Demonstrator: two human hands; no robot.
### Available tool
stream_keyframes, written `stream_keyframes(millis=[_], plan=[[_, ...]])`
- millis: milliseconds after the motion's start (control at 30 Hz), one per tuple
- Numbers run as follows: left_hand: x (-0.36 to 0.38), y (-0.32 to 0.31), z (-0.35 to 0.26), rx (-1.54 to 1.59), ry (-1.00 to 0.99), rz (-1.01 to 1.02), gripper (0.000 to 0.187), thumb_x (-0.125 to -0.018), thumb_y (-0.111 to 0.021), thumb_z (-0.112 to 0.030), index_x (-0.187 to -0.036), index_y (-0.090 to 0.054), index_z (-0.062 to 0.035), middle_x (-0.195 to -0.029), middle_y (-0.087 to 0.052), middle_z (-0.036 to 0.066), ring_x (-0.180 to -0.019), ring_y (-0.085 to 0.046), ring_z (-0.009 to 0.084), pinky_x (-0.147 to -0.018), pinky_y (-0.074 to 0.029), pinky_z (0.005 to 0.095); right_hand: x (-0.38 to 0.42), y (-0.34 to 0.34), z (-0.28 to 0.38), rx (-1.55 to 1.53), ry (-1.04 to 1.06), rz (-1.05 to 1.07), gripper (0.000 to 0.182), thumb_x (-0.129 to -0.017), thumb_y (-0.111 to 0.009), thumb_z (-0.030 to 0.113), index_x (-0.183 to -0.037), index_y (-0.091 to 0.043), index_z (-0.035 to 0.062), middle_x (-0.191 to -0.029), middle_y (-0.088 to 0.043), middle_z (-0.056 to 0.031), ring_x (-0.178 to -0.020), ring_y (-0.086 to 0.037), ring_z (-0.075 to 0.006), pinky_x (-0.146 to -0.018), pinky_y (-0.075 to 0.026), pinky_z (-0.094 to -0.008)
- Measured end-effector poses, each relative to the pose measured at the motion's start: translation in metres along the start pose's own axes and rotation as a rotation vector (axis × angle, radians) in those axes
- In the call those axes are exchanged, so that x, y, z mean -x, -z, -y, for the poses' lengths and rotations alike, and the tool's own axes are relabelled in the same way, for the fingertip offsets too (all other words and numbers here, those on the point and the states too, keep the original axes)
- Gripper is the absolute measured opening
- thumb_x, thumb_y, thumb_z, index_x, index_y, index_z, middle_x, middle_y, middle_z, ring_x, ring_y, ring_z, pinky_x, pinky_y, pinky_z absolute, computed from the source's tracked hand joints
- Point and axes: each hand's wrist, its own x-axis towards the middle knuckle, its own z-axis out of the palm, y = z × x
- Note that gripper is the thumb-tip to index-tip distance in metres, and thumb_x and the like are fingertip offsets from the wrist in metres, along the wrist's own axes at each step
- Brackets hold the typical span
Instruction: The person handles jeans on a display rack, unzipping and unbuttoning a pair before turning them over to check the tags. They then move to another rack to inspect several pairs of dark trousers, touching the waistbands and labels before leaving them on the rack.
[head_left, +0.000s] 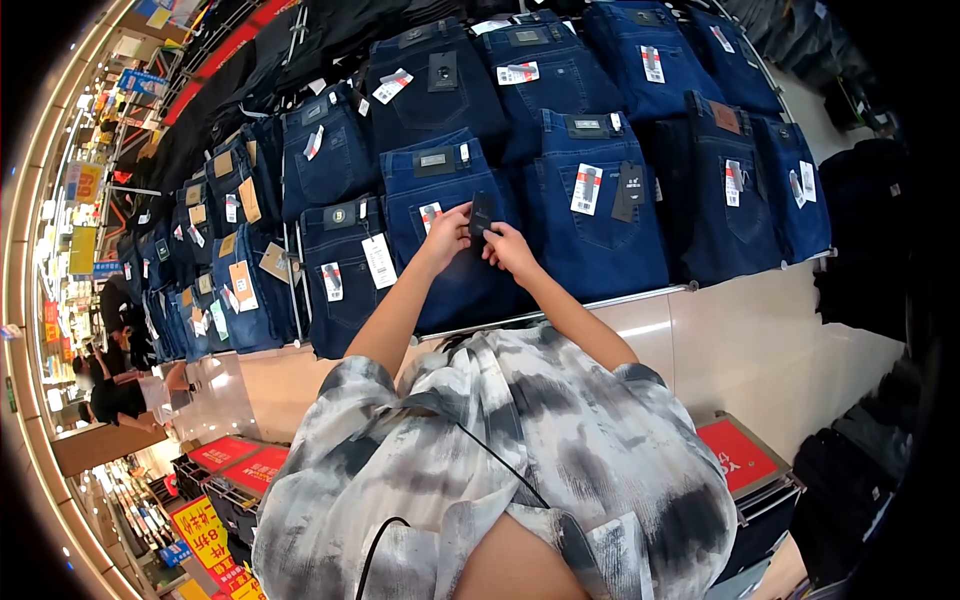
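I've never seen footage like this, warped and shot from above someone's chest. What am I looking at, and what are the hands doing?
There is one picture, from a wide-angle camera on the person's head, looking down; that bends the edges. The patterned shirt at the bottom is the wearer's own. Both bare arms reach to a sloped display of folded jeans. The left hand and right hand together pinch a small black tag on one pair of dark jeans. Other people stand far left, and red signs sit lower down.
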Motion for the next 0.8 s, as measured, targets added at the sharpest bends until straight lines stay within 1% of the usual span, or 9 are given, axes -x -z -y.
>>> stream_keyframes(millis=[133, 167, 200, 233, 367, 467, 567, 700, 800], plan=[[-0.002, -0.009, -0.001, 0.012, 0.079, 0.034, 0.043, -0.099, -0.047, -0.032, -0.132, -0.055, -0.0044, -0.109, -0.066, 0.006, -0.093, -0.062, 0.0167, -0.083, -0.049, 0.0316, -0.007, -0.006, -0.011, 0.125, 0.085, -0.004, 0.023, -0.097, -0.052, 0.019, -0.108, -0.063, 0.0024, -0.072, -0.065, -0.0071, -0.056, -0.056, -0.014, -0.051, -0.043, -0.0263], [0.003, -0.017, -0.006, 0.066, 0.1, 0.046, 0.038, -0.099, -0.055, -0.037, -0.121, -0.059, -0.0069, -0.096, -0.067, 0.005, -0.077, -0.062, 0.0174, -0.068, -0.051, 0.0312, -0.011, -0.007, -0.015, 0.159, 0.103, 0.003, 0.023, -0.097, -0.052, 0.019, -0.108, -0.063, 0.0018, -0.072, -0.065, -0.0074, -0.056, -0.057, -0.0148, -0.053, -0.044, -0.027], [0.004, -0.021, -0.007, 0.031, 0.083, 0.024, 0.039, -0.099, -0.056, -0.037, -0.122, -0.058, -0.0064, -0.097, -0.067, 0.006, -0.077, -0.063, 0.0173, -0.068, -0.052, 0.0313, -0.012, -0.007, -0.014, 0.194, 0.121, 0.01, 0.023, -0.096, -0.051, 0.018, -0.107, -0.063, 0.0013, -0.072, -0.065, -0.0077, -0.057, -0.058, -0.0155, -0.054, -0.045, -0.0277], [0.005, -0.025, -0.007, -0.003, 0.066, 0.0, 0.04, -0.098, -0.057, -0.036, -0.124, -0.057, -0.0059, -0.097, -0.066, 0.006, -0.077, -0.063, 0.0173, -0.068, -0.052, 0.0313, -0.013, -0.005, -0.012, 0.264, 0.104, 0.008, 0.03, -0.094, -0.051, 0.021, -0.112, -0.062, 0.0001, -0.079, -0.069, -0.0147, -0.066, -0.066, -0.0262, -0.066, -0.053, -0.0362], [-0.01, -0.02, 0.002, -0.233, 0.053, -0.047, 0.053, -0.09, -0.071, -0.038, -0.127, -0.056, -0.0036, -0.09, -0.061, 0.003, -0.07, -0.056, 0.0126, -0.059, -0.044, 0.0261, -0.015, 0.003, -0.015, 0.628, 0.208, 0.016, 0.036, -0.093, -0.048, 0.023, -0.12, -0.057, 0.0007, -0.101, -0.067, -0.0278, -0.096, -0.064, -0.0461, -0.088, -0.05, -0.0495], [-0.018, -0.019, 0.006, -0.265, 0.059, -0.049, 0.052, -0.082, -0.08, -0.038, -0.118, -0.059, -0.0062, -0.084, -0.058, 0.0, -0.063, -0.047, 0.008, -0.053, -0.036, 0.0234, -0.004, 0.009, -0.007, 0.918, 0.307, -0.024, 0.025, -0.091, -0.049, 0.013, -0.107, -0.061, -0.0026, -0.087, -0.071, -0.0155, -0.075, -0.068, -0.0268, -0.073, -0.054, -0.0367], [-0.012, -0.024, 0.005, -0.275, 0.092, -0.109, 0.046, -0.082, -0.081, -0.035, -0.111, -0.058, -0.009, -0.079, -0.053, -0.003, -0.063, -0.044, 0.0073, -0.056, -0.037, 0.022, -0.023, 0.031, -0.021, 0.636, 0.261, 0.082, 0.026, -0.088, -0.049, 0.012, -0.106, -0.061, -0.0029, -0.086, -0.07, -0.0141, -0.074, -0.067, -0.0243, -0.071, -0.054, -0.0353], [-0.003, -0.034, 0.01, -0.414, -0.045, -0.235, 0.045, -0.081, -0.082, -0.033, -0.108, -0.057, -0.0059, -0.086, -0.062, 0.001, -0.068, -0.053, 0.0077, -0.056, -0.041, 0.0233, -0.004, 0.041, 0.007, -0.048, 0.025, 0.023, 0.037, -0.095, -0.049, 0.025, -0.126, -0.056, 0.0059, -0.102, -0.065, -0.0069, -0.084, -0.063, -0.0171, -0.067, -0.052, -0.0301], [-0.013, -0.028, 0.034, -0.423, -0.205, -0.263, 0.043, -0.084, -0.079, -0.027, -0.109, -0.055, -0.0019, -0.093, -0.066, 0.005, -0.076, -0.06, 0.0095, -0.061, -0.045, 0.0237, -0.001, 0.028, 0.008, 0.021, 0.086, 0.008, 0.039, -0.098, -0.052, 0.033, -0.125, -0.056, 0.0059, -0.102, -0.064, -0.0057, -0.084, -0.061, -0.0163, -0.066, -0.051, -0.0287]])
